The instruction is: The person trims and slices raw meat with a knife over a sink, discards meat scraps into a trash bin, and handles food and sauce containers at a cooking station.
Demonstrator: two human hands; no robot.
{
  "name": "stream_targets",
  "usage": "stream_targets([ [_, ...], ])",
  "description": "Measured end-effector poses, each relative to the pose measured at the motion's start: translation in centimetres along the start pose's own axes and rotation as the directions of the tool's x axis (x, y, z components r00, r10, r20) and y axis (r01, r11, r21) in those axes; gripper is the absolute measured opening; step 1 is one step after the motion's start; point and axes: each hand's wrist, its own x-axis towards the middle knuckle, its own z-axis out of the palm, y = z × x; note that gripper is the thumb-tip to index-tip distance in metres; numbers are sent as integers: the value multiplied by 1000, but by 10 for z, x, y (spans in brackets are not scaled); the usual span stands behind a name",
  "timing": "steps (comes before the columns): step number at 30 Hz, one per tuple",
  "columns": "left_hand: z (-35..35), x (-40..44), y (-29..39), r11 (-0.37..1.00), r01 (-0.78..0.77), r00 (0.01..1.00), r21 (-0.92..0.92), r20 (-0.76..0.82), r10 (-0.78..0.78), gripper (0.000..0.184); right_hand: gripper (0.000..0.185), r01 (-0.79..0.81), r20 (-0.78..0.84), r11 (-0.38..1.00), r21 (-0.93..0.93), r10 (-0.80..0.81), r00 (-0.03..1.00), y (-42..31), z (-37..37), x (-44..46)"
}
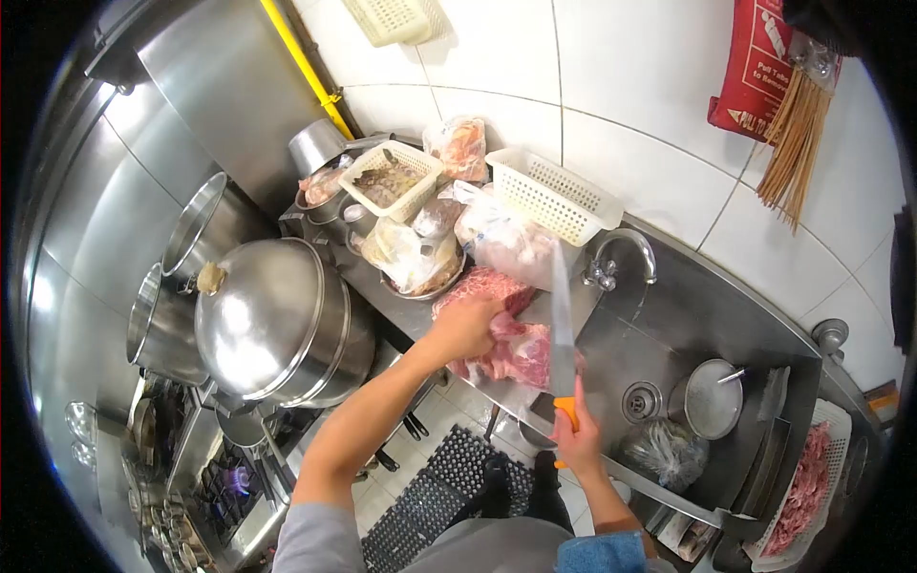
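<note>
A large piece of raw red meat (pixel 523 353) lies on the steel counter beside the sink. My left hand (pixel 468 329) presses on it with the fingers curled into the meat. My right hand (pixel 579 437) grips a knife (pixel 562 329) by its orange handle. The long blade points away from me, along the right side of the meat; I cannot tell whether it touches. Just behind the meat rests a plastic bag of pale raw meat (pixel 506 234), and left of it a bowl (pixel 420 291) with another plastic bag on it.
The steel sink (pixel 611 353) on the right holds a pot (pixel 709 396) and a plastic bag (pixel 666 451). White baskets (pixel 554 191) stand at the back. A big lidded pot (pixel 277 325) is on the left, near a lit burner (pixel 234 479). Sliced meat (pixel 802 487) fills a basket far right.
</note>
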Motion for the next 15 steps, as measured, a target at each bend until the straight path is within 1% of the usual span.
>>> stream_targets([
  [1,-14,11,15,998,-25,999,62,-31,27,35,61,11,-39,1000,26,-10,999,-2,-2,-3],
  [4,-35,24,49,985,-79,994,156,-59,90,28,61,48,-144,993,109,-32,989,-9,-14,-7],
  [6,-32,17,53,973,-160,963,169,-188,191,29,60,63,-201,980,188,-24,979,-16,-15,-15],
  [7,-31,8,57,965,-196,941,173,-244,235,29,60,54,-192,980,194,-16,981,-16,-15,-21],
  [8,-32,-3,66,969,-158,959,192,-202,196,30,60,46,-181,979,197,-10,983,-17,-17,-25],
  [9,-21,-11,58,969,-142,961,200,-207,184,30,60,43,-166,979,198,-9,986,-19,-20,-28],
  [11,10,-27,28,971,-103,962,218,-226,153,31,60,-82,-64,990,111,89,994,-27,-24,-36],
  [12,21,-36,23,983,-32,976,183,-208,70,29,60,-134,-16,989,65,135,991,-30,-23,-37],
  [14,36,-52,15,985,125,981,118,-161,-106,25,59,8,-7,997,-78,-9,1000,-29,-11,-37],
  [15,39,-56,13,982,157,975,108,-173,-137,25,59,80,11,986,-148,-79,997,-28,-3,-37],
])
